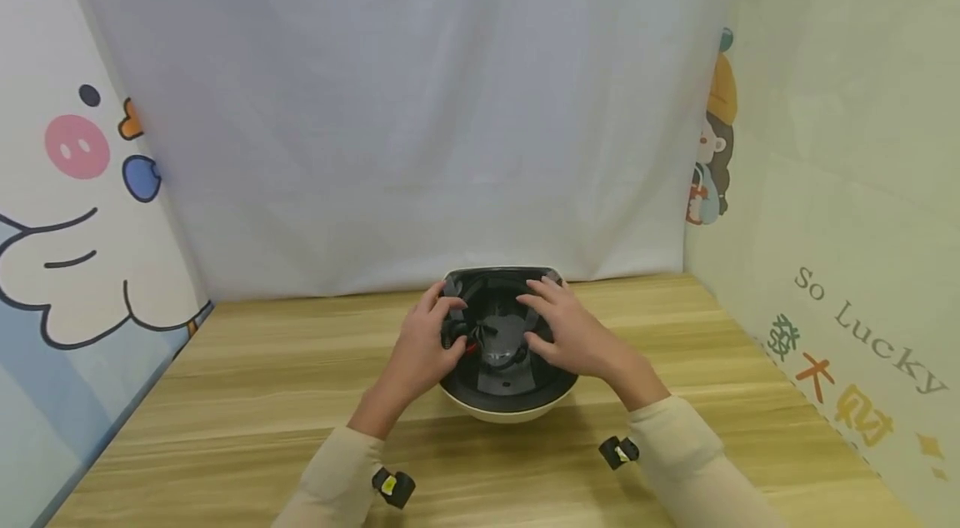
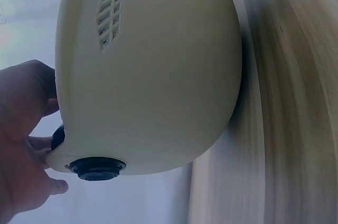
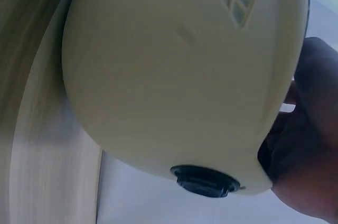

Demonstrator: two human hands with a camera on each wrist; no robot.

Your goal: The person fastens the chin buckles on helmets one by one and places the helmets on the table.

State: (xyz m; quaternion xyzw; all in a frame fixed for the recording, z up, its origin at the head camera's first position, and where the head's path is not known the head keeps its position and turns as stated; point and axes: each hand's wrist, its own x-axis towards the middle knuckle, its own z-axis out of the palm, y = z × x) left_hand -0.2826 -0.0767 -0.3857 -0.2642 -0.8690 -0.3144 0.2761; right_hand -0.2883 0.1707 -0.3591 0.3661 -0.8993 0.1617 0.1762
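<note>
A cream hard helmet (image 1: 510, 414) lies upside down, its black inside facing up. Within it show a dark lining, grey straps and a small red piece (image 1: 471, 348). My left hand (image 1: 429, 336) is at the left rim, thumb and fingers spread apart over the inside beside the red piece. Across from it, my right hand (image 1: 573, 332) reaches over the right rim with fingers loosely bent and thumb apart. The left wrist view shows the outer shell (image 2: 158, 76) with vent slots and a black round fitting (image 2: 97, 168). A matching fitting (image 3: 206, 180) appears in the right wrist view.
The helmet rests on a wood-grain table (image 1: 262, 395) near its back edge. Behind hangs a pale curtain (image 1: 420, 112). Printed panels stand on the left (image 1: 90, 261) and right (image 1: 840, 220). Small black wrist devices (image 1: 393, 487) sit beside the sleeves.
</note>
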